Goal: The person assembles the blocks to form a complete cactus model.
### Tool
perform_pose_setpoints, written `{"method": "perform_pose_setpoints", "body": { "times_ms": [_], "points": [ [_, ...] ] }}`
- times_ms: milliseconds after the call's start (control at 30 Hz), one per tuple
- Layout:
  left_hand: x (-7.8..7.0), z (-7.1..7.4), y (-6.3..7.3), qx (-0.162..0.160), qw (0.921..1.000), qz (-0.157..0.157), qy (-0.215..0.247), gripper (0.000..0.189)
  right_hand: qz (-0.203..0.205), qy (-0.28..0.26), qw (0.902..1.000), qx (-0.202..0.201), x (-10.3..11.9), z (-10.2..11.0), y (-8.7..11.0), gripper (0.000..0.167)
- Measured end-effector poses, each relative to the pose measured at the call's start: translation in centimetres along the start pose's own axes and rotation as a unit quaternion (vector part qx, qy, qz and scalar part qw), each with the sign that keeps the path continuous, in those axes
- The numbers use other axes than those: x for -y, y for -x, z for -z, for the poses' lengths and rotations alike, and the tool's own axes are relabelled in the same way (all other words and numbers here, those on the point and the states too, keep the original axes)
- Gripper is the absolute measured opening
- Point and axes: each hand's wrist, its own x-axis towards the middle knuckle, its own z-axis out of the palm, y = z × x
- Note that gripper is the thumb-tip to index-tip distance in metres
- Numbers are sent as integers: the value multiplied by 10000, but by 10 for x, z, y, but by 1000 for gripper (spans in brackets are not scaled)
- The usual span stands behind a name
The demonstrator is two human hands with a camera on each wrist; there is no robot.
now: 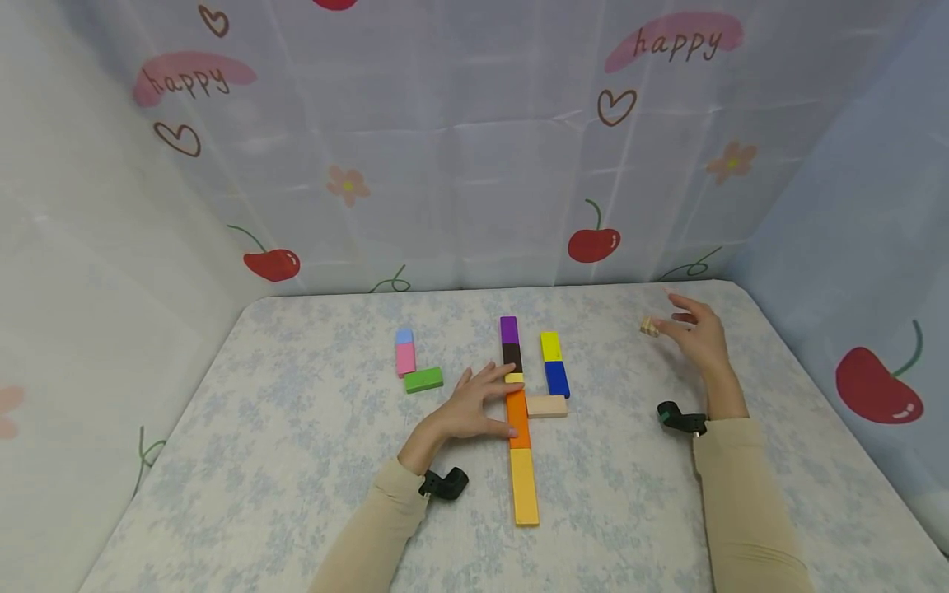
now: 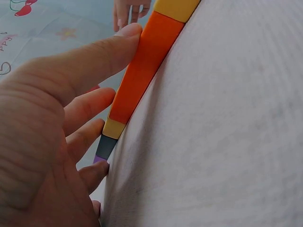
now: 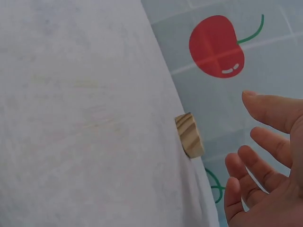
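A straight row of wooden blocks runs away from the person in the head view: a long yellow block, an orange block, a short yellow piece, a dark block and a purple block. My left hand lies spread at the row's left side, thumb tip at the orange block and fingertips at the pieces farther along. Toward the back right, my right hand is beside a small striped wooden block. A gap shows between its parted fingers and that block in the right wrist view.
Right of the row lie a plain wooden block, a blue block and a yellow block. To the left are green, pink and light blue blocks. A printed curtain hangs behind the table.
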Motion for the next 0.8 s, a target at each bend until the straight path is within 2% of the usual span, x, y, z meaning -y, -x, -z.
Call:
{"method": "perform_pose_setpoints", "body": {
  "times_ms": [200,467,800],
  "points": [
    [0,0,1,-9,10000,-41,-39,72,-304,93,9995,33,-16,-9,-8,66],
    [0,1,0,23,10000,-9,-4,72,-255,230,9993,-111,-22,-13,-8,62],
    [-1,1,1,12,10000,-13,20,72,-114,449,9989,-72,-29,-17,-7,58]
  ]
}}
